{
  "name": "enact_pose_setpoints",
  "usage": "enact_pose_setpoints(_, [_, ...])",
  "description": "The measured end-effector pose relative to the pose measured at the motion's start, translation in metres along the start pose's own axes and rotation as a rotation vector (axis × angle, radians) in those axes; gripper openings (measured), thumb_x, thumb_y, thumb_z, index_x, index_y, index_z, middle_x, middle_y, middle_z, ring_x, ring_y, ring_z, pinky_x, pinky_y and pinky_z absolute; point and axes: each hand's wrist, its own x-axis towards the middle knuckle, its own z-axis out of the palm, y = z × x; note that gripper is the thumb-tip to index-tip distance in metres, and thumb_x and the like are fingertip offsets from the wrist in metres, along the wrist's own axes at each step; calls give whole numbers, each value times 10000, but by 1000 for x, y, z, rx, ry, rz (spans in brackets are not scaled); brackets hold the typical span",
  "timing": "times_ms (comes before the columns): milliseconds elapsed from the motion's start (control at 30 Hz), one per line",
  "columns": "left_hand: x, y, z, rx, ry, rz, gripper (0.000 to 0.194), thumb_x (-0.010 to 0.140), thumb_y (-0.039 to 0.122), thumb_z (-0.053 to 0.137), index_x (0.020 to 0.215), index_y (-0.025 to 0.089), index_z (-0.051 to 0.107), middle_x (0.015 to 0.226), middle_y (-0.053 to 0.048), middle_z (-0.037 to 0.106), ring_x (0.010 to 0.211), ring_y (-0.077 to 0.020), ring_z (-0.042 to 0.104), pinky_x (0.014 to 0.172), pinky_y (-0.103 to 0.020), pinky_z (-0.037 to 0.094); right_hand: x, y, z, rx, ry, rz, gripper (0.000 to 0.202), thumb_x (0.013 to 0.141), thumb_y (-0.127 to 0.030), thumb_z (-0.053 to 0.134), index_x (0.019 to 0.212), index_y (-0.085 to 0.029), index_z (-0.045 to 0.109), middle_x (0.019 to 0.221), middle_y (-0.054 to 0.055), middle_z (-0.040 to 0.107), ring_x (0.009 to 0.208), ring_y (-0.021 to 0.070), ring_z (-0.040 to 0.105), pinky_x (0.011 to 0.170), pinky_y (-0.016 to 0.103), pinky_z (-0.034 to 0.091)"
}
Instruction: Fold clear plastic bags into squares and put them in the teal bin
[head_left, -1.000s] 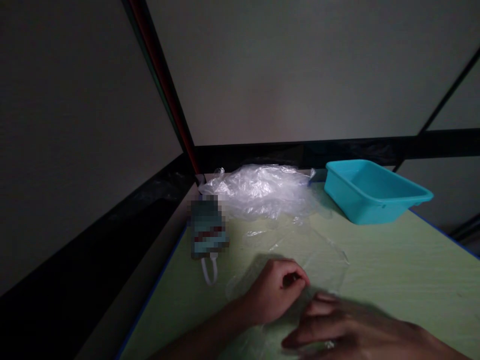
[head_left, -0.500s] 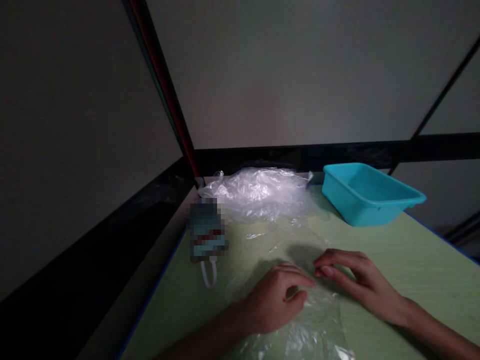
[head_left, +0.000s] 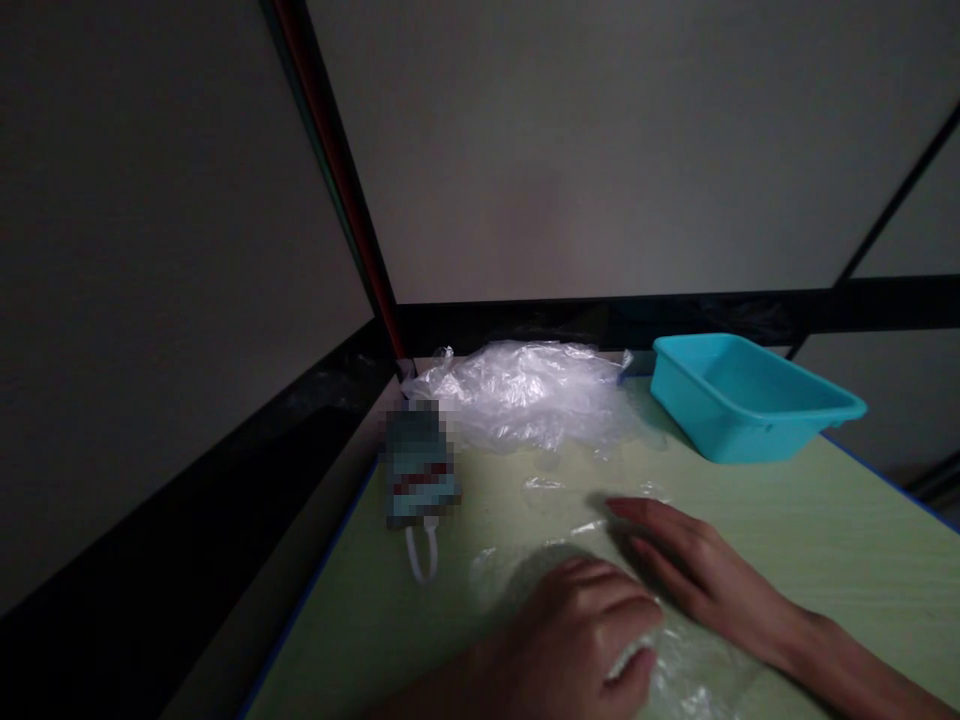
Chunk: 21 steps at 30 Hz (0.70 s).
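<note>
A thin clear plastic bag (head_left: 686,665) lies on the pale green table, its near part crumpled. My left hand (head_left: 581,635) is curled at the bottom centre, with some of the clear plastic between its thumb and fingers. To its right, my right hand (head_left: 701,565) rests low over the plastic, fingers stretched out and a gap between thumb and fingers. Behind both hands, a heap of crumpled clear plastic bags (head_left: 525,390) lies at the table's back edge.
At the back right of the table (head_left: 847,545) stands a turquoise plastic basin (head_left: 750,420). A blurred-out greenish item (head_left: 420,465) with a white loop (head_left: 423,555) lies at the left edge. Pale wall panels rise behind.
My left hand has come nearer and a little to the right, closing on the plastic. The fingers of my right hand have straightened and spread. The view has shifted slightly.
</note>
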Motion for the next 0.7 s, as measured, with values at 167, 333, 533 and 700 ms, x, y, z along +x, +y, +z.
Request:
enact_pose_setpoints(167, [2,-23,-3,139,168,-333,412,813,140,424,1221,91,450,1304,-102,447,1201,-177,390,1025,-304,302,4,2,17,-174,-66,6,462,904,-247,335,1348,-126,296,1396,107,330,1269,207,302,1034,398,307])
enact_pose_setpoints(333, [-5,-36,1,332,23,-279,550,872,335,389,1344,83,258,1422,-117,234,1306,-197,193,1075,-344,211,3,3,29,-344,-122,-53,557,903,-309,341,1389,-100,165,1444,114,166,1311,220,164,1057,403,238])
enact_pose_setpoints(533, [-14,-40,4,433,13,-256,614,880,475,321,1362,112,211,1445,-93,158,1325,-211,83,1088,-366,151,-2,13,28,-415,-116,-58,594,906,-384,334,1394,-128,112,1436,119,151,1304,228,176,1045,411,255])
enact_pose_setpoints(700, [-13,-42,-1,435,6,-324,661,848,489,386,1353,92,228,1436,-125,167,1322,-236,92,1073,-395,183,-6,25,23,-421,-70,-41,612,899,-408,358,1396,-164,97,1436,101,171,1295,231,206,1044,415,260])
